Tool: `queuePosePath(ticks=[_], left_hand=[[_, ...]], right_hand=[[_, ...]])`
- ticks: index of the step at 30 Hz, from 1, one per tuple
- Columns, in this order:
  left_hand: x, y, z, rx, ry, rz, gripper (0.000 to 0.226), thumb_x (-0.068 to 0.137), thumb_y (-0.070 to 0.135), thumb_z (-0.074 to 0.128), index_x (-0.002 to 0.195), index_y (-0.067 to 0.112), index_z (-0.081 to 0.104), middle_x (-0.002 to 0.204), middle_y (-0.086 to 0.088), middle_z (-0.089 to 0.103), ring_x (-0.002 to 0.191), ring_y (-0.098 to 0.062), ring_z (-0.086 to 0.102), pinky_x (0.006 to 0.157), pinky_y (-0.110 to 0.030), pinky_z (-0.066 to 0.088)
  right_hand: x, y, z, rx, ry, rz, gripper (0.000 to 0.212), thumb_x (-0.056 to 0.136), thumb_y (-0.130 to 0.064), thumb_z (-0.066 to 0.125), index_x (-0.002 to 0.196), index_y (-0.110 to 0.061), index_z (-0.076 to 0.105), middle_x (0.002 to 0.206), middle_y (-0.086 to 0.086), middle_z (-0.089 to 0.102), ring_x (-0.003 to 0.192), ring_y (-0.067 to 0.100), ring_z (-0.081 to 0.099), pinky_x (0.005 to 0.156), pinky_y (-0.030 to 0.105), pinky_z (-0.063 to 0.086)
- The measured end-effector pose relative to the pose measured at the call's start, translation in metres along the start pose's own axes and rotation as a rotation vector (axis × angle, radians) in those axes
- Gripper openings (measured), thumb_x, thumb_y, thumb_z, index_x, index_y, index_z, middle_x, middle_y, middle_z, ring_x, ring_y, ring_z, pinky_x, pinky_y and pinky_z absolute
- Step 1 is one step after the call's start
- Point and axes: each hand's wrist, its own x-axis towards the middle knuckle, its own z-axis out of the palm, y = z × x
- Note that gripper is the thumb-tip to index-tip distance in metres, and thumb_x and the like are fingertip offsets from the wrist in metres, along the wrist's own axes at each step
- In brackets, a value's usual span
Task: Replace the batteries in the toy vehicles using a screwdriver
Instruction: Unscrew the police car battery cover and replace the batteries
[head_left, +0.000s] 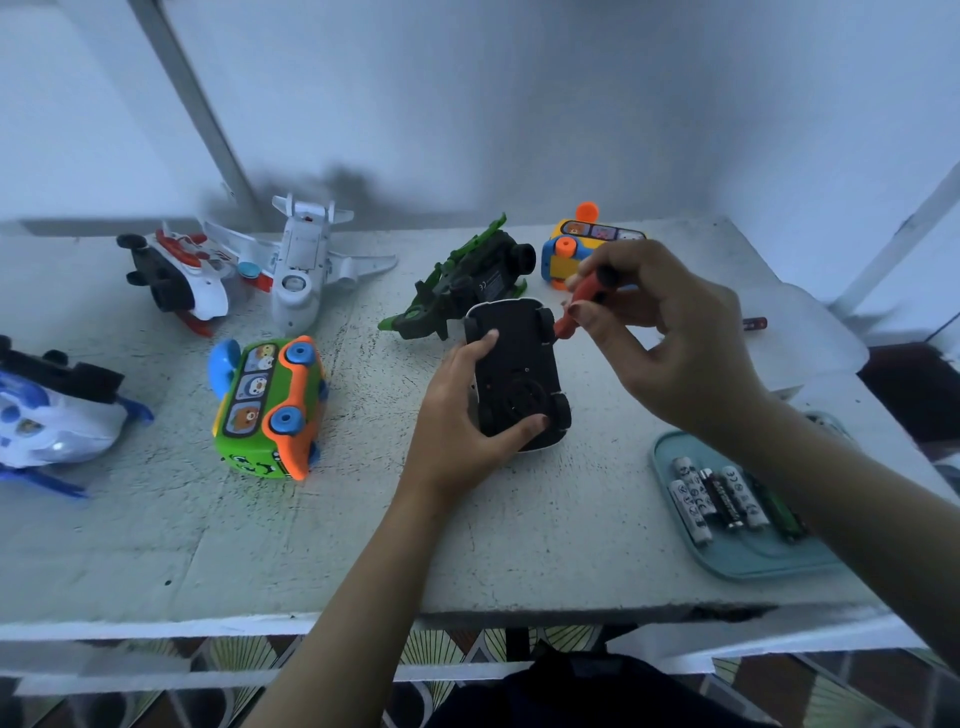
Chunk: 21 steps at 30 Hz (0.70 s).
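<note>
Toy car (514, 366) upturned, left grip (457, 415) clasping it, right grip (670, 332) pinching screwdriver (584, 299)

Toy vehicles, seven: white airplane (306, 270), white-red craft (182, 275), blue-white helicopter (52, 415), green bus (265, 410), yellow bus (566, 254), green-black vehicle (467, 280), upturned car (514, 369). Screwdriver (584, 299), one. Tray (769, 564), one. Batteries (743, 496), at least five: three white, one black, one green. Hands, two: left hand (457, 415), right hand (670, 338). Counter (208, 545), one.
</note>
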Motion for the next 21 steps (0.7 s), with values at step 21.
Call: queuePosePath(ticks=[21], left_hand=[[-0.0007,0.0023,0.0001,0.002,-0.011,-0.017,0.082,0.067,0.037,0.083,0.138,0.031,0.042,0.130,0.001,0.051,0.118,-0.026,0.057,0.088,-0.041,0.057]], right_hand=[[-0.0007,0.0020,0.0000,0.025,-0.002,-0.013,0.021,0.088,-0.001,0.064,0.107,-0.007,0.055,0.091,0.012,0.066,0.082,0.004,0.070,0.080,0.013,0.052]])
